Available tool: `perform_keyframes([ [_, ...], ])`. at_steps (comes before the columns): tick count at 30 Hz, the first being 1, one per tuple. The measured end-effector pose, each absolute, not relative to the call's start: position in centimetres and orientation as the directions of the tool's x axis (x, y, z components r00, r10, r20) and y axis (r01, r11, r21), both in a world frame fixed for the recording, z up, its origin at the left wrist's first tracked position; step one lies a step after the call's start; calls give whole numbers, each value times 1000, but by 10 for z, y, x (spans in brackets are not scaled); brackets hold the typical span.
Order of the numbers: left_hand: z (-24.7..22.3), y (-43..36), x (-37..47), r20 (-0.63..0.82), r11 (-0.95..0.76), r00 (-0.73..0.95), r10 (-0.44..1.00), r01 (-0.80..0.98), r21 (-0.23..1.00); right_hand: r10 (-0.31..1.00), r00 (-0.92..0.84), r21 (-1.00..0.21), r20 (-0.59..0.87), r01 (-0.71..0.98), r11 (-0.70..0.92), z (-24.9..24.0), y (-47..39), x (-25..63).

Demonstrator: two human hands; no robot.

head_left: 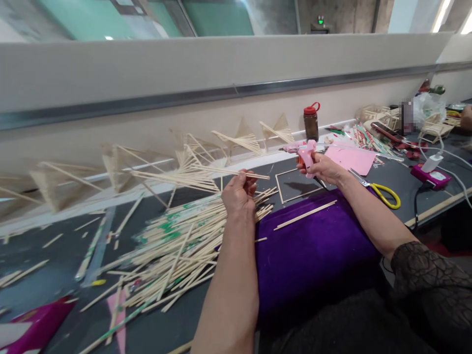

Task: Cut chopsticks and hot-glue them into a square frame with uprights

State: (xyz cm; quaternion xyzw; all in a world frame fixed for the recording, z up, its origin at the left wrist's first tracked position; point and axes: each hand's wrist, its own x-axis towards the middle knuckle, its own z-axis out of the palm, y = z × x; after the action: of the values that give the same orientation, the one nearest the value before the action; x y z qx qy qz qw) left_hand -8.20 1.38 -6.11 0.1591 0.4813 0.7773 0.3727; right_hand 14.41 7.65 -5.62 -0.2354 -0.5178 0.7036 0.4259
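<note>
My left hand [239,192] pinches thin wooden sticks [260,176] between thumb and fingers, above a large pile of similar sticks [195,231]. A pink hot glue gun [311,155] is in my right hand [326,168], its nozzle pointing left, with a clear glue stick [363,151] out of its back. Below the gun, a thin rectangular stick frame [282,192] lies on the dark table. A purple cloth [306,255] lies in front of me, bearing a few loose sticks [306,215]. Behind my left hand stands a twisted stick structure [184,172].
Fan-shaped stick models [239,140] line the wall. Yellow-handled scissors [385,195], pink paper [350,158] and a magenta power strip [430,176] with cables lie right. A red-capped bottle [310,123] stands at the back. A magenta packet [40,319] lies front left.
</note>
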Motion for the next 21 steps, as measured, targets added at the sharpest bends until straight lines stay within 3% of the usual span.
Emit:
perform_keyframes([
  [9, -55, 12, -81, -125, -244, -665, 736, -433, 868, 912, -396, -936, 103, -350, -46, -66, 86, 134],
  [14, -59, 11, -77, -105, -234, -660, 744, -403, 885, 930, -348, -960, 118, -279, 18, -62, 102, 173],
  [17, -64, 18, -74, -60, -214, -664, 745, -323, 922, 976, -212, -997, 41, -68, 27, -60, 126, 223],
  [21, -66, 37, -74, -18, -175, -667, 745, -221, 959, 989, 114, -951, -99, 281, -128, -71, 154, 283],
])
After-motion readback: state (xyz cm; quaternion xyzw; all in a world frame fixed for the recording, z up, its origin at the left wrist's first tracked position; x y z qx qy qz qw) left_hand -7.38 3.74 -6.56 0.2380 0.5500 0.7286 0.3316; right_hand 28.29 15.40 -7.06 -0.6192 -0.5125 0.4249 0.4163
